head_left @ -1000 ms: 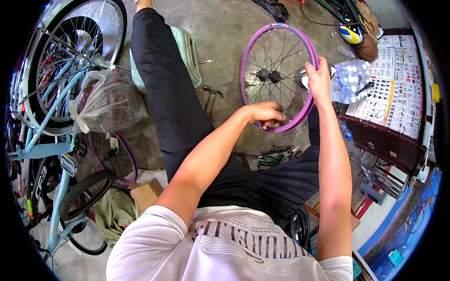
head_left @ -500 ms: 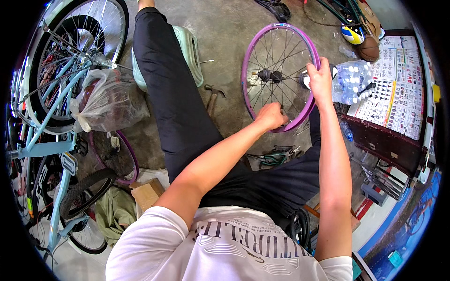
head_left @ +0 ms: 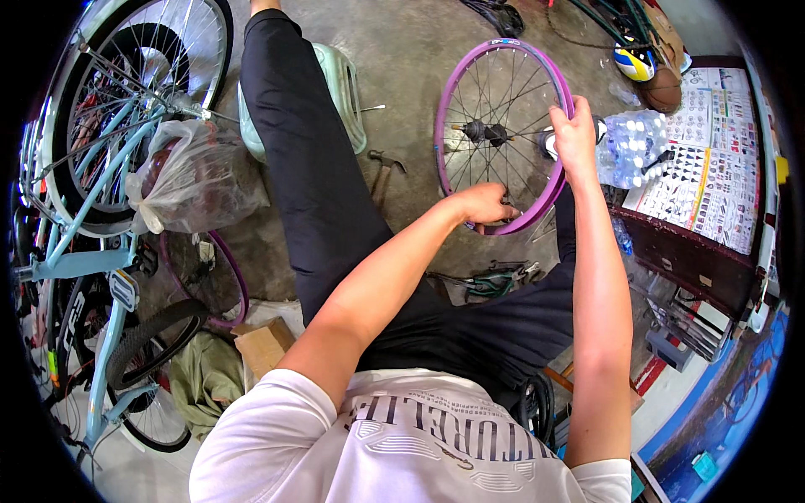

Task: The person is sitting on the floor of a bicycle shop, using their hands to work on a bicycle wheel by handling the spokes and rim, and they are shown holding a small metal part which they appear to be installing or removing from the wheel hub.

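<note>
A bicycle wheel with a purple rim [head_left: 442, 105], dark spokes and a black hub [head_left: 485, 133] stands tilted in front of me, with no tyre on it. My right hand [head_left: 575, 141] is closed round the right side of the rim. At the near edge of the wheel, my left hand [head_left: 486, 205] has its fingers curled over the rim beside the spokes, its thumb lower down on the outer side. Whether those fingers also pinch a spoke is too small to tell.
A hammer [head_left: 385, 173] and pliers [head_left: 495, 282] lie on the floor between my legs. A green plastic stool [head_left: 340, 96] stands beyond my left leg. Bundled water bottles [head_left: 629, 151] are right of the wheel. At left are a light-blue bicycle frame [head_left: 84, 267] and a plastic bag [head_left: 201, 184].
My left hand has shifted slightly left and its thumb now shows below the fingers. The wheel has turned or tilted a little; my right hand keeps its hold on the rim.
</note>
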Available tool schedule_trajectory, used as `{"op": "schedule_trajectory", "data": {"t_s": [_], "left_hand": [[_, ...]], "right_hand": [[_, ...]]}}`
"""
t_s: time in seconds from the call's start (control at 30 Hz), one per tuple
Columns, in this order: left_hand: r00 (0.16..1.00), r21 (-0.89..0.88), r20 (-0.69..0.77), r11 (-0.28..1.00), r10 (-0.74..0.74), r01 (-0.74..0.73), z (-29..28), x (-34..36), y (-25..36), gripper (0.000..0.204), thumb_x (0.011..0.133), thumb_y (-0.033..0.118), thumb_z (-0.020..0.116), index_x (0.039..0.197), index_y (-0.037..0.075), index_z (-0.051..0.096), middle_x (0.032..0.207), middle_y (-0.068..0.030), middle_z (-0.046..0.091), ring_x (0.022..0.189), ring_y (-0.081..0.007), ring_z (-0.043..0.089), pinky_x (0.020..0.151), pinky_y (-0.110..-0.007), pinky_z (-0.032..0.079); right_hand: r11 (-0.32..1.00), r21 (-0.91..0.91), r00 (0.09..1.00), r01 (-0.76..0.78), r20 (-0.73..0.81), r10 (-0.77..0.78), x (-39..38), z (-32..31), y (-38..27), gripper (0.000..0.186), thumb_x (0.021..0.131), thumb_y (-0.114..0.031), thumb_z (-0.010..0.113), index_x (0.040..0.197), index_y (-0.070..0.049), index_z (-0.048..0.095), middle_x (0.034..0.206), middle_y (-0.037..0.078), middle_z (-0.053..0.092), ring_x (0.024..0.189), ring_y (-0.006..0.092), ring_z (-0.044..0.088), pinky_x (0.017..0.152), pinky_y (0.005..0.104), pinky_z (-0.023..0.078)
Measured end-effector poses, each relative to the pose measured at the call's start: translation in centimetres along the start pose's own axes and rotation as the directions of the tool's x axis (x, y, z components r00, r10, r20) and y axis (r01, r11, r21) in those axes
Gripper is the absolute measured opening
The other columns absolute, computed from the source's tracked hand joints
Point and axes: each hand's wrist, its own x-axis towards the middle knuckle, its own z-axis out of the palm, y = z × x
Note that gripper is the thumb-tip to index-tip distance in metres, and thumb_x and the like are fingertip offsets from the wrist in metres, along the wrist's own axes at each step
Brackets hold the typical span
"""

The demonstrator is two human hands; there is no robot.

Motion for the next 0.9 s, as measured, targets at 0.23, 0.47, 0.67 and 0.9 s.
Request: {"op": "schedule_trajectory", "data": {"t_s": [0.23,0.47,0.67,0.9], "left_hand": [[0.975,-0.118,-0.204,0.991,-0.09,0.067,1.7,-0.6,-0.4,0.028,0.092,0.014,0.059,0.109,-0.008,0.064,0.081,-0.0159,0.068,0.063,-0.0234,0.068,0.054,-0.038,0.057],[0.718,0.293,-0.685,0.949,0.126,0.113,3.3,-2.5,-0.6,0.037,0.087,0.017,0.058,0.115,-0.006,0.067,0.09,-0.0256,0.072,0.076,-0.0367,0.073,0.08,-0.047,0.057],[0.902,-0.374,-0.412,0.927,-0.131,-0.036,2.9,-3.3,0.4,0.039,0.09,0.014,0.06,0.123,-0.008,0.062,0.079,-0.0171,0.071,0.063,-0.0189,0.07,0.058,-0.036,0.057],[0.901,-0.287,-0.422,0.958,-0.099,-0.029,4.2,-2.8,0.7,0.032,0.095,0.015,0.063,0.119,-0.006,0.058,0.082,-0.0096,0.067,0.059,-0.015,0.062,0.054,-0.033,0.052]], "right_hand": [[0.997,-0.039,0.997,0.066,-0.023,-0.067,-0.2,0.2,-0.1,0.049,0.085,-0.027,0.065,0.122,0.004,0.056,0.087,0.019,0.066,0.078,0.0288,0.064,0.075,0.0407,0.05],[0.993,-0.038,0.991,0.114,-0.074,-0.116,-0.5,0.2,-0.5,0.051,0.086,-0.028,0.065,0.123,0.005,0.055,0.084,0.018,0.065,0.077,0.0296,0.063,0.075,0.0416,0.05],[0.993,-0.044,0.993,0.107,-0.039,-0.109,-0.7,-0.1,-0.2,0.049,0.086,-0.028,0.065,0.122,0.004,0.056,0.082,0.017,0.064,0.076,0.029,0.063,0.075,0.0417,0.05],[0.996,0.001,0.994,0.094,-0.058,-0.093,-0.5,0.1,1.0,0.046,0.086,-0.026,0.065,0.119,0.004,0.056,0.087,0.019,0.067,0.079,0.0298,0.065,0.075,0.0411,0.051]]}}
